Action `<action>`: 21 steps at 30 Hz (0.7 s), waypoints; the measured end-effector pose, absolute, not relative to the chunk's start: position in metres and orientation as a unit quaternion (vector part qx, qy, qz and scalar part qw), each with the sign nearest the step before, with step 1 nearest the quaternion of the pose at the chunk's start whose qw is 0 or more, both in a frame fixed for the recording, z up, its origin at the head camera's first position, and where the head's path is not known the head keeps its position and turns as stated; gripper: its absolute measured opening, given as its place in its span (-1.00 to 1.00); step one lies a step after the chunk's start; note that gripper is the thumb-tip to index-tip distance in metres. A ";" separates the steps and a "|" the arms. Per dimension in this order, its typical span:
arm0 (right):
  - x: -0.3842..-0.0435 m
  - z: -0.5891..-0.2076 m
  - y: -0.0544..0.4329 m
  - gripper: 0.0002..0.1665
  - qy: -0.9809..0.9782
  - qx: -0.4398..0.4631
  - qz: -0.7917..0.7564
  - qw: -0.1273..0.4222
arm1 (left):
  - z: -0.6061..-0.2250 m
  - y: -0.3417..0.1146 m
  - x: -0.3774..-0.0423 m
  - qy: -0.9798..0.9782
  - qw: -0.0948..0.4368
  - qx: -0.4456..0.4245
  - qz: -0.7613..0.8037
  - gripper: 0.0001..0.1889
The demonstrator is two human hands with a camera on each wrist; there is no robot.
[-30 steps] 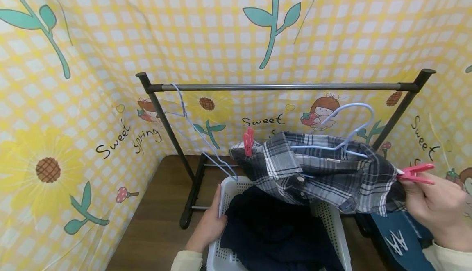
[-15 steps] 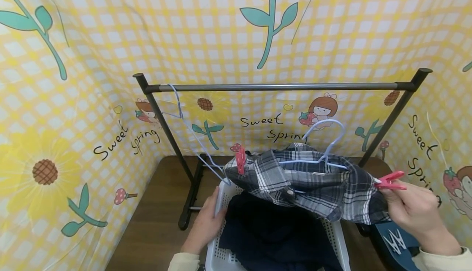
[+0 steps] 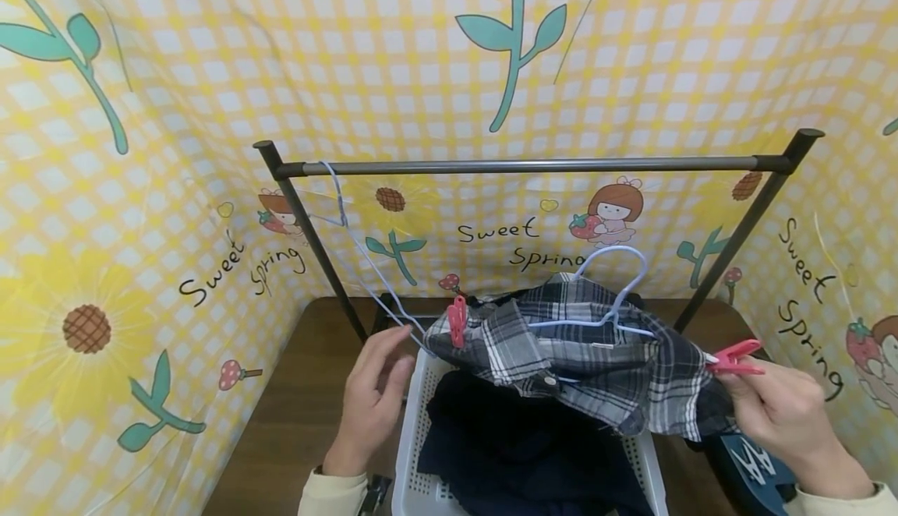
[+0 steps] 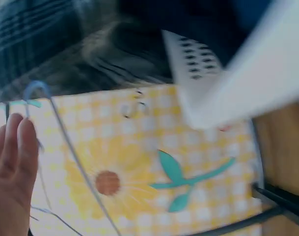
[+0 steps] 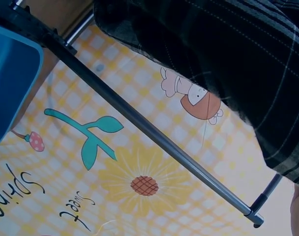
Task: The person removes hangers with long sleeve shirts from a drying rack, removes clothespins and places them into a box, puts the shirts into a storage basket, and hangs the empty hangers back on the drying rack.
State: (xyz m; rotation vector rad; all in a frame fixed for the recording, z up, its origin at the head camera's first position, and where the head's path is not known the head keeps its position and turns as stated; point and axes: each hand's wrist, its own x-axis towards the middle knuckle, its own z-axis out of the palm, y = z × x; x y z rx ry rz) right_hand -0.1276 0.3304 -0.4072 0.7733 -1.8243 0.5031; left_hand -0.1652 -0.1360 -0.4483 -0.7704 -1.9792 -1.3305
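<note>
Shirt (image 3: 596, 391), grey and checked, is above the front of a rack, partly over a white basket (image 3: 411, 438). It sits on a blue hanger (image 3: 616, 315), whose hook stands up from the collar and appears below the rail (image 3: 533, 166) from the head view. One pink peg (image 3: 457, 323) clips the shoulder towards your left hand (image 3: 372, 399); a second pink peg (image 3: 737, 356) sits at the opposite shoulder, beside your right hand (image 3: 789, 415).

Your right hand grasps that shoulder end of the shirt, its fingers curled in around the cloth. Your left hand is released: fingers lightly bent in the head view, extended in the blurred left wrist view. Its fingertips lie close to a spare hanger (image 3: 341, 204), which hangs from the rail by its hook; whether they touch it, you cannot tell from these views.

The basket rests on a brown table (image 3: 273, 422) and holds dark clothes (image 3: 519, 446). Near your right forearm stands a blue box (image 5: 14, 83) with pale pegs (image 3: 752, 460) in it. Yellow checked cloth (image 3: 435, 56) covers the background, printed with flowers and lettering.
</note>
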 end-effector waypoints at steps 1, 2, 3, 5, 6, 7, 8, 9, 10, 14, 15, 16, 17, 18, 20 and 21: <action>-0.128 -0.409 0.331 -0.29 -0.761 0.325 0.211 0.521 | -0.443 -0.133 -0.165 -0.760 0.289 -0.301 -0.498 -0.50; -0.127 -0.410 0.331 -0.30 -0.762 0.326 0.208 0.519 | -0.438 -0.131 -0.165 -0.768 0.268 -0.310 -0.491 -0.49; -0.127 -0.411 0.330 -0.31 -0.765 0.327 0.206 0.516 | -0.435 -0.128 -0.166 -0.776 0.251 -0.318 -0.483 -0.49; -0.127 -0.413 0.329 -0.32 -0.766 0.334 0.208 0.509 | -0.431 -0.124 -0.168 -0.792 0.220 -0.326 -0.467 -0.53; -0.127 -0.414 0.328 -0.33 -0.765 0.337 0.210 0.507 | -0.430 -0.122 -0.169 -0.800 0.211 -0.328 -0.456 -0.58; -0.128 -0.415 0.327 -0.34 -0.764 0.339 0.213 0.507 | -0.430 -0.121 -0.170 -0.805 0.204 -0.330 -0.449 -0.63; -0.128 -0.416 0.327 -0.34 -0.766 0.340 0.213 0.502 | -0.431 -0.121 -0.171 -0.809 0.197 -0.332 -0.443 -0.69; -0.128 -0.417 0.327 -0.34 -0.767 0.342 0.215 0.499 | -0.432 -0.120 -0.172 -0.814 0.189 -0.331 -0.439 -0.73; -0.128 -0.418 0.327 -0.34 -0.769 0.342 0.214 0.495 | -0.433 -0.120 -0.171 -0.814 0.174 -0.330 -0.445 -0.77; -0.126 -0.421 0.331 -0.34 -0.786 0.333 0.205 0.479 | -0.435 -0.118 -0.172 -0.805 0.113 -0.328 -0.481 -0.86; -0.126 -0.422 0.331 -0.34 -0.790 0.331 0.205 0.474 | -0.435 -0.117 -0.172 -0.801 0.102 -0.329 -0.490 -0.87; -0.126 -0.422 0.332 -0.34 -0.795 0.327 0.203 0.468 | -0.436 -0.117 -0.172 -0.797 0.093 -0.329 -0.497 -0.87; -0.125 -0.422 0.332 -0.34 -0.798 0.325 0.204 0.465 | -0.436 -0.116 -0.172 -0.796 0.091 -0.331 -0.498 -0.87; -0.125 -0.422 0.333 -0.34 -0.804 0.321 0.201 0.460 | -0.437 -0.116 -0.172 -0.796 0.093 -0.334 -0.496 -0.87; -0.124 -0.422 0.333 -0.34 -0.812 0.309 0.202 0.451 | -0.439 -0.115 -0.173 -0.797 0.107 -0.338 -0.489 -0.87; -0.123 -0.422 0.333 -0.34 -0.819 0.302 0.202 0.444 | -0.440 -0.114 -0.173 -0.795 0.116 -0.341 -0.487 -0.86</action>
